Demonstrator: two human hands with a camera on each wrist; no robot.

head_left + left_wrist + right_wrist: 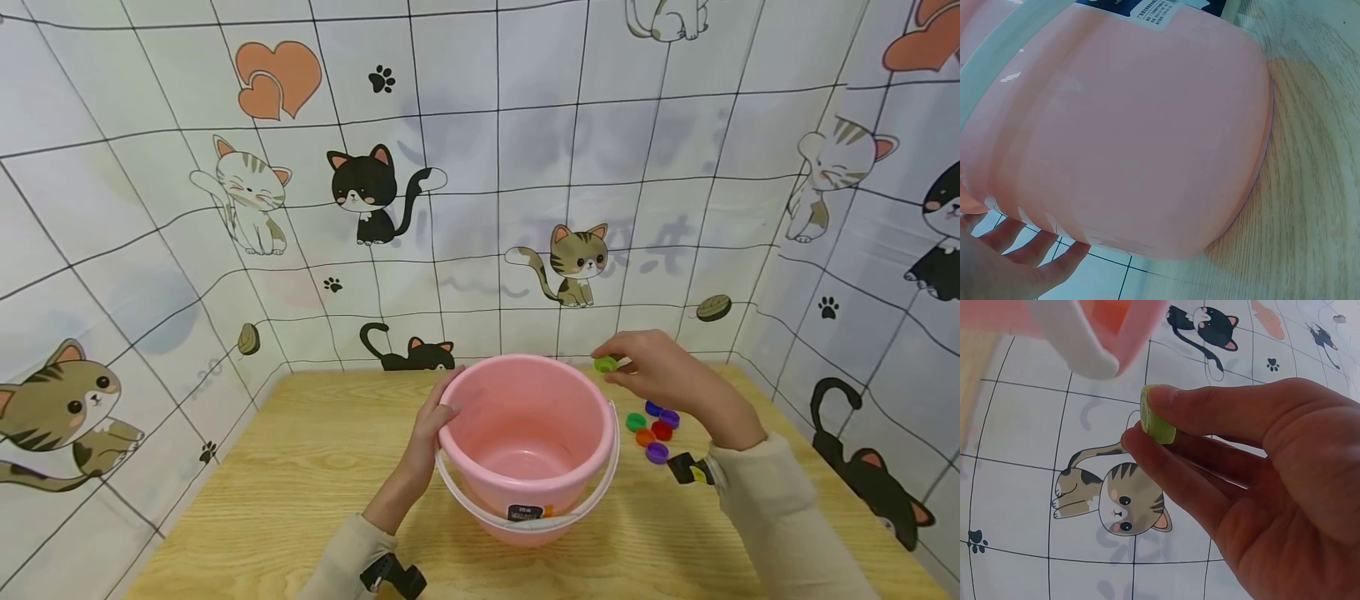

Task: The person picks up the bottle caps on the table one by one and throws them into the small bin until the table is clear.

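A pink bucket (525, 479) stands upright on the wooden table, its white handle (611, 454) hanging down at the front. My left hand (423, 433) grips its left side, with the thumb at the rim; in the left wrist view the fingers (1063, 265) lie along the outer wall (1141, 144). Past the bucket's right rim, my right hand (652, 371) is raised and pinches a light green bottle cap (605, 364) between thumb and fingers. The right wrist view shows this cap (1159, 422) close up, apart from the bucket. The part of the bucket's inside that shows holds nothing.
Several loose caps lie in a cluster on the table right of the bucket, among them a green cap (635, 422), a red cap (662, 431) and a purple cap (657, 452). Cat-printed sheeting (465, 208) encloses the table (300, 483) at the back and sides.
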